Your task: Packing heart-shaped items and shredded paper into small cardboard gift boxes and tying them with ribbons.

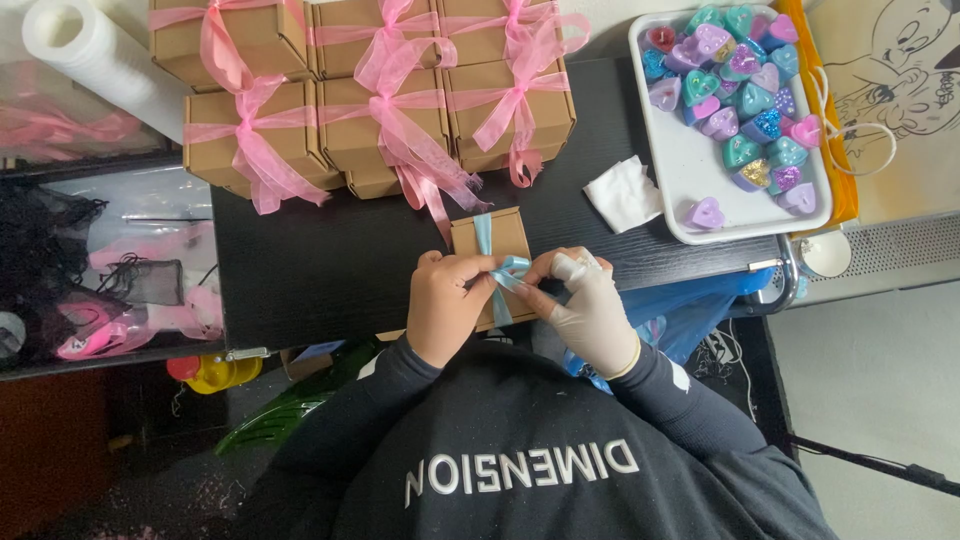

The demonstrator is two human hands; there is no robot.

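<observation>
Near the centre of the frame, a small brown cardboard box (492,250) lay on the black table (300,270), wrapped lengthwise by a light blue ribbon (507,272). Both hands met over the box's near end. The left hand (448,305), bare, came up from the lower middle of the frame with its forearm in a dark sleeve; its fingers were curled and pinched one side of the ribbon loop. The right hand (590,305), in a pale glove, mirrored it from the other side, wrist bent inward, fingertips closed on the ribbon's other strand. The knuckles of the two hands nearly touched, with the blue bow between them.

Toward the upper left and upper middle of the frame sat a stack of brown boxes tied with pink ribbon bows (360,90), close together in rows, just beyond the small box. In the upper right a white tray (690,175) held many heart-shaped pieces (740,80) in teal, purple and pink, gathered mostly at its far end. A crumpled white tissue (622,193) lay on the table just beside the tray. A white roll (100,50) showed at the upper left corner.
</observation>
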